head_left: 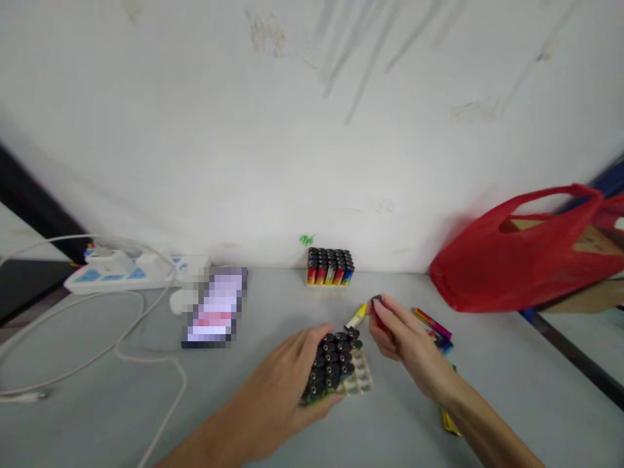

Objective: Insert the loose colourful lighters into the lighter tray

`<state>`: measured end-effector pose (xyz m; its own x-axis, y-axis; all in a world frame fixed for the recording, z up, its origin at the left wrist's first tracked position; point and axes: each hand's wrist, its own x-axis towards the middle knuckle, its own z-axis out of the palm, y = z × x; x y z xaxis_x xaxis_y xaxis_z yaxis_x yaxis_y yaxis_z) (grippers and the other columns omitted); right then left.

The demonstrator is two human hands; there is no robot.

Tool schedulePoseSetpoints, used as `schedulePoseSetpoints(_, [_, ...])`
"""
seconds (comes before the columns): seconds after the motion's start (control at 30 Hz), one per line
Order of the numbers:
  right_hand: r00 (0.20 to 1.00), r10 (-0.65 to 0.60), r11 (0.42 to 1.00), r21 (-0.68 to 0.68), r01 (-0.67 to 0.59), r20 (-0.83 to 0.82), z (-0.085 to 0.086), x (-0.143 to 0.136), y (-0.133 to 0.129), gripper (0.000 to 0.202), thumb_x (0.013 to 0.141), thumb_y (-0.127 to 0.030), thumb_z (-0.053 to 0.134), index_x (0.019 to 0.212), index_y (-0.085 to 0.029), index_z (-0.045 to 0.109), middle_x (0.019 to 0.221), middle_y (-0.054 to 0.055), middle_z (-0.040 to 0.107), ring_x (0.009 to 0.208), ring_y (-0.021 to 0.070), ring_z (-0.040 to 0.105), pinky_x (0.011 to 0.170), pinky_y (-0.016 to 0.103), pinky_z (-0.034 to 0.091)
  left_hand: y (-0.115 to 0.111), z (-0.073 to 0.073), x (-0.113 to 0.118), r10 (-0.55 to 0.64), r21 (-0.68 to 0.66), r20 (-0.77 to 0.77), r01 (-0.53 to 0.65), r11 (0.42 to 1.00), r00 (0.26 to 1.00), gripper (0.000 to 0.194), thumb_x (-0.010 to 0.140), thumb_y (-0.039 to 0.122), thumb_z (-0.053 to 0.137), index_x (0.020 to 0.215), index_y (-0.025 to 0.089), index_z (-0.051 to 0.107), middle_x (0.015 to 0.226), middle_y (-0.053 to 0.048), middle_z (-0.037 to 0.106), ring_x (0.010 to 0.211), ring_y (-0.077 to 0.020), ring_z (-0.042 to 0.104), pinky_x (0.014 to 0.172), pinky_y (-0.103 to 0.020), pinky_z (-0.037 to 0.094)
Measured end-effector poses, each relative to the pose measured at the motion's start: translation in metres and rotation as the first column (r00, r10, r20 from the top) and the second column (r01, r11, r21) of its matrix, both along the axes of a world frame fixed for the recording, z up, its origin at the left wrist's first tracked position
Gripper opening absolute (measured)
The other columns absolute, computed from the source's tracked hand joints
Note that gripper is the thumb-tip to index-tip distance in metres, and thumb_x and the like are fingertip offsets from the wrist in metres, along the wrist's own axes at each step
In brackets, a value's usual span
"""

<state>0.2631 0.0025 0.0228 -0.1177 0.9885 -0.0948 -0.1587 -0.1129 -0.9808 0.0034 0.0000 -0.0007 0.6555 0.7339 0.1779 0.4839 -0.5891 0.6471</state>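
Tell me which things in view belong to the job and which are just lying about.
Likely in the job: partly filled tray in the left hand; yellow lighter in the right hand; loose lighters; probably the packed lighters behind.
Lying about: phone, power strip, white cable, red bag.

On the left of the grey counter (273, 302), a white power strip (146, 279) with chargers plugged in lies near a smartphone (217, 305), its lit screen pixelated, while a white cable (182, 374) loops across the surface. At the right, a red plastic bag (480, 273) with brown cardboard (597, 240) showing inside slumps near the scuffed white wall (273, 143), which bears a small green mark (307, 240) low down.
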Motion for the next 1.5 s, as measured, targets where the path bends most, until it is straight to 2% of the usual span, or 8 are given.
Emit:
schedulePoseSetpoints(0.23, [0.982,0.030,0.999,-0.038,-0.038,-0.186,-0.021,-0.015,0.026,0.069,0.096,-0.078,0.061,0.060,-0.028,0.031,0.058,-0.009,0.021,0.053,0.0122,0.015,0.048,0.030,0.015,0.002,0.000,0.001,0.015,-0.006,-0.009,-0.015,1.000,1.000,0.093,0.093,0.025,0.092,0.163,0.031,0.031,0.159,-0.012,0.065,0.144,-0.0339,0.066,0.123,-0.055,0.055])
schedulePoseSetpoints(0.43, [0.957,-0.011,0.996,-0.084,-0.014,-0.290,-0.037,-0.012,0.020,0.067,0.094,-0.073,0.067,0.060,-0.029,0.030,0.055,-0.011,0.018,0.051,0.0114,0.011,0.046,0.030,0.014,0.001,-0.007,-0.001,0.030,0.016,0.002,-0.030,0.999,1.000,0.091,0.094,0.026,0.089,0.165,0.034,0.033,0.160,-0.012,0.065,0.144,-0.0346,0.067,0.124,-0.053,0.056])
schedulePoseSetpoints(0.83, [0.906,0.002,0.995,-0.093,-0.045,-0.423,-0.026,-0.010,0.009,0.067,0.100,-0.071,0.064,0.062,-0.027,0.031,0.056,-0.011,0.018,0.050,0.0106,0.010,0.046,0.028,0.016,0.001,-0.007,-0.004,0.039,0.063,0.003,-0.039,0.997,0.999,0.094,0.093,0.026,0.088,0.166,0.041,0.030,0.159,-0.006,0.068,0.140,-0.0329,0.071,0.122,-0.049,0.059])
schedulePoseSetpoints(1.03, [0.950,-0.085,0.996,-0.045,0.075,-0.301,-0.025,-0.018,0.003,0.055,0.104,-0.073,0.065,0.083,-0.024,0.053,0.062,-0.011,0.032,0.050,0.0097,0.013,0.046,0.024,0.015,0.000,-0.009,-0.005,0.028,0.083,0.015,-0.029,0.996,0.999,0.099,0.091,0.027,0.089,0.166,0.041,0.026,0.157,-0.008,0.069,0.137,-0.0354,0.073,0.119,-0.053,0.061])
schedulePoseSetpoints(1.13, [0.981,-0.106,0.988,0.091,0.122,-0.160,-0.022,-0.019,-0.002,0.044,0.111,-0.061,0.063,0.088,-0.023,0.060,0.076,-0.004,0.053,0.061,0.0120,0.043,0.060,0.024,0.039,0.000,-0.007,-0.004,0.023,0.067,-0.021,-0.021,0.998,1.000,0.097,0.094,0.027,0.088,0.166,0.040,0.026,0.160,-0.009,0.066,0.140,-0.0354,0.070,0.120,-0.055,0.060])
schedulePoseSetpoints(1.23, [0.992,-0.124,0.964,0.236,0.127,-0.027,-0.018,-0.017,-0.007,0.037,0.109,-0.054,0.071,0.090,-0.022,0.071,0.093,0.002,0.059,0.088,0.0174,0.056,0.080,0.026,0.047,0.000,-0.006,-0.003,0.011,0.057,-0.029,-0.009,0.998,1.000,0.097,0.094,0.028,0.090,0.165,0.039,0.026,0.159,-0.010,0.066,0.141,-0.0356,0.070,0.120,-0.055,0.060])
schedulePoseSetpoints(1.37, [1.000,-0.012,0.979,0.205,0.015,-0.015,-0.010,-0.011,-0.014,0.037,0.101,-0.057,0.080,0.089,-0.023,0.076,0.079,-0.001,0.060,0.067,0.0151,0.055,0.061,0.026,0.045,0.001,-0.005,-0.004,0.005,0.053,-0.021,-0.004,0.999,1.000,0.099,0.092,0.025,0.091,0.165,0.037,0.026,0.157,-0.011,0.067,0.139,-0.0347,0.070,0.119,-0.053,0.060])
schedulePoseSetpoints(1.5, [0.983,0.160,0.972,0.163,-0.172,0.086,-0.008,-0.007,-0.021,0.028,0.090,-0.047,0.094,0.089,-0.022,0.081,0.069,0.000,0.072,0.062,0.0146,0.061,0.063,0.027,0.046,0.001,-0.004,-0.005,0.009,0.053,-0.012,-0.008,0.999,1.000,0.098,0.093,0.027,0.092,0.165,0.037,0.027,0.156,-0.009,0.068,0.138,-0.0336,0.071,0.119,-0.051,0.060])
